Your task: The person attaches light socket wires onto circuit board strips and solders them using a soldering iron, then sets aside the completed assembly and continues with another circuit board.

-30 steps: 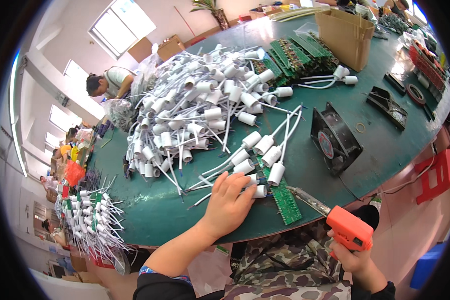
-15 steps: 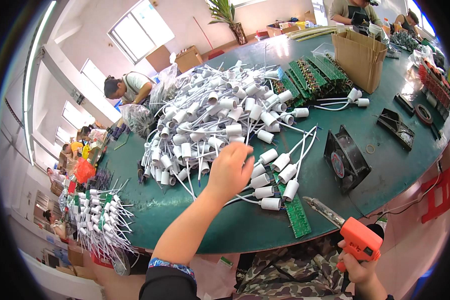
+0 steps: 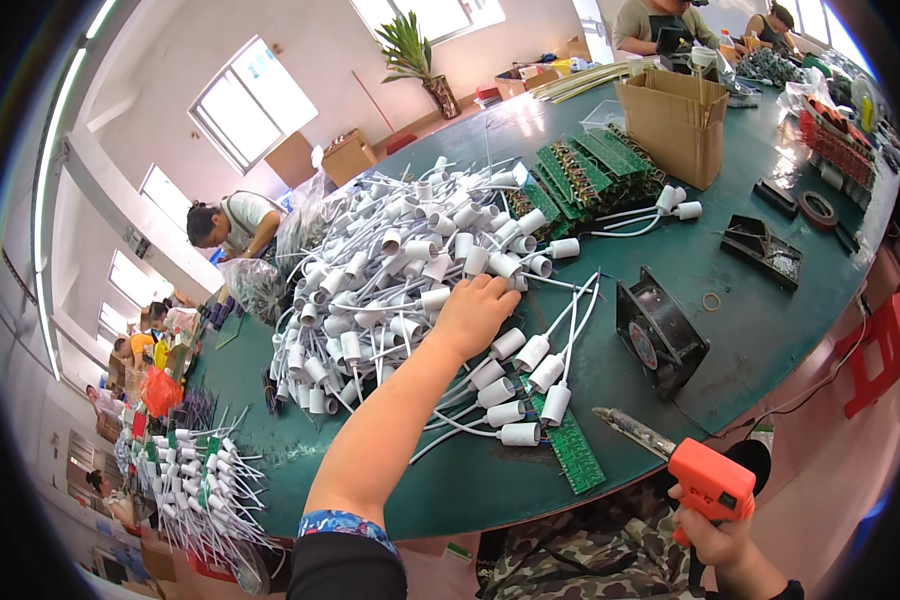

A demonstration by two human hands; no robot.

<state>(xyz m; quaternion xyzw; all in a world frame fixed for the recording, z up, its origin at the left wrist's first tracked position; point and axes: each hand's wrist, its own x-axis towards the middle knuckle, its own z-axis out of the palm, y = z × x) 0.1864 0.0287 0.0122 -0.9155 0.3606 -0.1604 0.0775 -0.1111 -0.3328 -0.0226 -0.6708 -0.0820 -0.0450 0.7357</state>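
My left hand [image 3: 475, 312] reaches onto the right side of a big heap of white lamp holders [image 3: 390, 242] with white cables. Its fingers are bent and close together among the holders; the fingertips are hidden, so what they grip does not show. In my right hand [image 3: 712, 530], at the table's near edge, is a red soldering gun [image 3: 710, 480], its metal tip pointing left. Between the hands lies a narrow green circuit board [image 3: 575, 452], and several lamp holders [image 3: 505, 413] lie in a row over and beside its far end.
A black fan [image 3: 660, 335] stands right of the board. Beyond are stacked circuit boards [image 3: 595, 170], a cardboard box [image 3: 675, 125], a black tray [image 3: 762, 250] and a tape roll [image 3: 817, 208]. Wired boards with holders [image 3: 195, 470] overhang the left edge. Other people sit farther off.
My left hand has moved forward and slightly right, from above the near side of the heap into it. The view has shifted a little; my right hand still holds the soldering gun.
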